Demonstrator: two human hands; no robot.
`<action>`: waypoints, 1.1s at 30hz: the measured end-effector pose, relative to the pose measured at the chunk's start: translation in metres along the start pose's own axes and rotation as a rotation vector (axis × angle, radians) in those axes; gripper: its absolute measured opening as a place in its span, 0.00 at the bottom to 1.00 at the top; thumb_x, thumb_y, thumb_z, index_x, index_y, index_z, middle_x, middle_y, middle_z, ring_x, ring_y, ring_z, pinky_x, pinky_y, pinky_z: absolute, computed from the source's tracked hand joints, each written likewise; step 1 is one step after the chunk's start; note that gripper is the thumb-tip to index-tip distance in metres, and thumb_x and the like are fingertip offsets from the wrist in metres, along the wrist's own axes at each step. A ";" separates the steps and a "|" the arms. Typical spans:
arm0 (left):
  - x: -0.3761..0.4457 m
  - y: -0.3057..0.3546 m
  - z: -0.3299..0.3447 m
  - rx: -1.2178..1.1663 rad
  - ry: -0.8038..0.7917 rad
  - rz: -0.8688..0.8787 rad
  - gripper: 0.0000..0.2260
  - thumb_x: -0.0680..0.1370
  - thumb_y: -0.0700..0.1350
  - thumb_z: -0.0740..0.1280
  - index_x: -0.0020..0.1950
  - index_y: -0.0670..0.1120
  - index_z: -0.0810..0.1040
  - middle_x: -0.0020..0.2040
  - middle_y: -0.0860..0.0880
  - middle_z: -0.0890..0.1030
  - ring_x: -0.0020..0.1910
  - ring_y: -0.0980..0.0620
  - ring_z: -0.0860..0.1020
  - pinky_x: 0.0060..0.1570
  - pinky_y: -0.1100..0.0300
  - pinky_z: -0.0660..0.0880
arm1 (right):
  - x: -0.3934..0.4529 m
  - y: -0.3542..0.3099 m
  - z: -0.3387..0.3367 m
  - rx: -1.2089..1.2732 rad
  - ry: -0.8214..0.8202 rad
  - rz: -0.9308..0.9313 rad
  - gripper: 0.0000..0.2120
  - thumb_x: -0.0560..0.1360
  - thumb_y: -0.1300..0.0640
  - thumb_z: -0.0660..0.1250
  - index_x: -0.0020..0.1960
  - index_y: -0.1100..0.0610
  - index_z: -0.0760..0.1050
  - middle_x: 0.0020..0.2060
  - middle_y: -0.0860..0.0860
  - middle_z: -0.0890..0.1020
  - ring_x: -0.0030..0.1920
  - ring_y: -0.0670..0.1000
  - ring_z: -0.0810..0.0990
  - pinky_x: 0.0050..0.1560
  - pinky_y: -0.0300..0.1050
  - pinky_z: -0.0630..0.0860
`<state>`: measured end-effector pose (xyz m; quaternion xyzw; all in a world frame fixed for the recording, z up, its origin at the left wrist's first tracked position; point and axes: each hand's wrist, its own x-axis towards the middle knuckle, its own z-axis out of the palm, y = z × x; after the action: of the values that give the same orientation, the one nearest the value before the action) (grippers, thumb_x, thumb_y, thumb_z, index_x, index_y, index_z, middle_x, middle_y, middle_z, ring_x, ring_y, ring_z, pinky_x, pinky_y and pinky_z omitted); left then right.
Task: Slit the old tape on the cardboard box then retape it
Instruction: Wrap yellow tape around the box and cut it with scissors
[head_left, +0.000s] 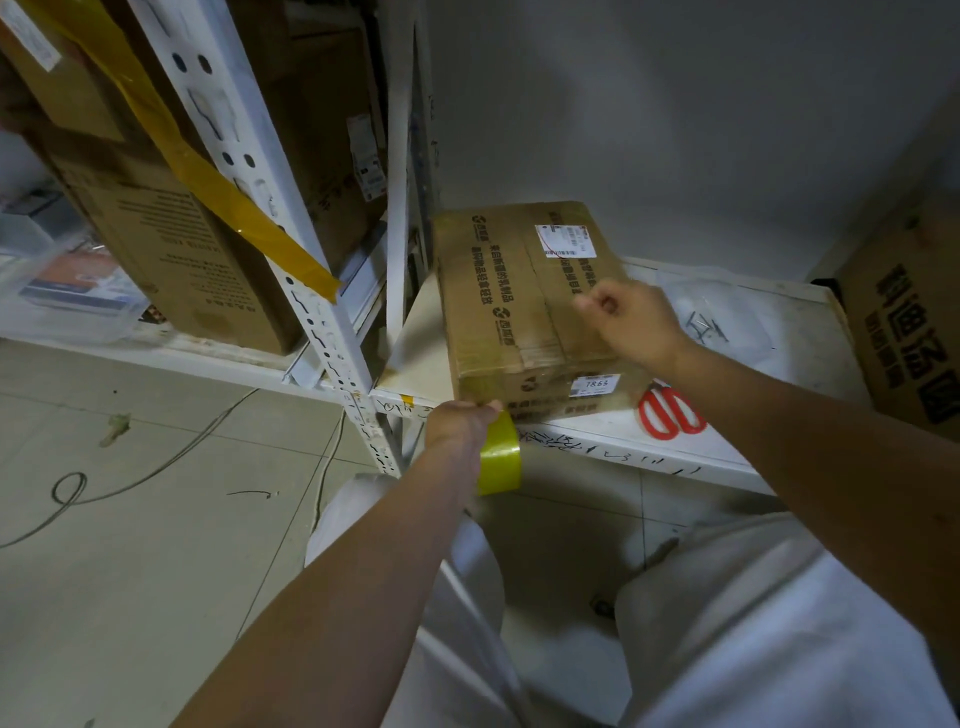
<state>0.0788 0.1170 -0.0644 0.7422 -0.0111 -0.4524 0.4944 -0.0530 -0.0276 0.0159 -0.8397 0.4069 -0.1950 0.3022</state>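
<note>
A brown cardboard box (514, 291) with printed text and white labels lies on a white shelf (597, 431). Glossy tape bands run over its top and front face. My left hand (462, 421) grips a yellow-green tape roll (500, 457) at the box's lower front-left corner, where the tape meets the front face. My right hand (631, 317) hovers over the right side of the box top, fingers loosely curled with thumb and fingertips close together; whether it holds anything I cannot tell. Red-handled scissors (670, 413) lie on the shelf right of the box, partly under my right forearm.
A white perforated rack post (332, 338) stands left of the box, with a yellow tape strip (244, 208) hanging off a large carton (171, 249). Another printed carton (909, 332) stands at far right. Clear plastic (727, 317) lies behind my hand. Cables trail across the tiled floor (156, 493).
</note>
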 end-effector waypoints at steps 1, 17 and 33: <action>0.001 0.002 -0.001 0.018 0.029 0.011 0.17 0.74 0.49 0.72 0.59 0.45 0.77 0.58 0.44 0.81 0.59 0.44 0.79 0.62 0.46 0.73 | 0.000 0.010 -0.006 0.011 0.118 0.049 0.13 0.80 0.49 0.60 0.46 0.57 0.76 0.40 0.51 0.80 0.41 0.51 0.78 0.44 0.44 0.73; 0.008 0.006 -0.014 -0.024 0.042 0.056 0.10 0.73 0.40 0.73 0.41 0.48 0.72 0.46 0.45 0.80 0.55 0.42 0.79 0.62 0.44 0.74 | -0.031 0.128 0.032 -0.795 -0.204 0.440 0.19 0.78 0.42 0.57 0.51 0.55 0.76 0.35 0.49 0.74 0.39 0.51 0.76 0.36 0.42 0.70; -0.015 0.014 -0.028 0.047 -0.131 0.057 0.08 0.72 0.36 0.72 0.42 0.46 0.74 0.51 0.44 0.80 0.56 0.43 0.77 0.64 0.43 0.71 | -0.024 0.064 -0.046 0.214 0.375 0.338 0.08 0.67 0.50 0.75 0.37 0.48 0.76 0.38 0.54 0.82 0.43 0.57 0.82 0.49 0.58 0.80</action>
<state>0.0949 0.1372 -0.0415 0.7217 -0.0754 -0.4853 0.4879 -0.1298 -0.0551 0.0057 -0.6725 0.5671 -0.3358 0.3367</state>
